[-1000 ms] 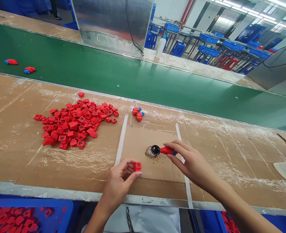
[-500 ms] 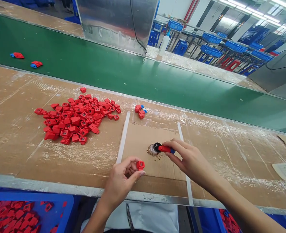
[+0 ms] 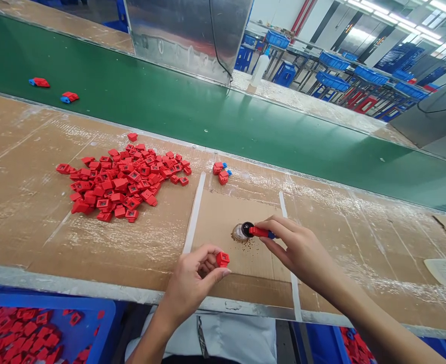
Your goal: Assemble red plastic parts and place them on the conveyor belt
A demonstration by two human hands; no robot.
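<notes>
1. My left hand [image 3: 192,283] pinches one red cap [image 3: 223,259] between thumb and fingertips just above the table's [image 3: 26,212] near edge, its open face turned up where I can see it.
2. My right hand [image 3: 302,250] is clamped on a red-blue part [image 3: 259,232]. Its tip touches the pot [image 3: 241,233], which sits mid-table within easy reach of both hands.
3. The cap pile [image 3: 122,179] lies to the left, well apart from my hands.

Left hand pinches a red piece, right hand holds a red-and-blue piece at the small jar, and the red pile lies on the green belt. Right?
No. The head view shows the red pile on the cardboard bench, short of the green belt. The left hand does pinch a red piece, and the right hand holds a red-and-blue piece at the jar.
</notes>
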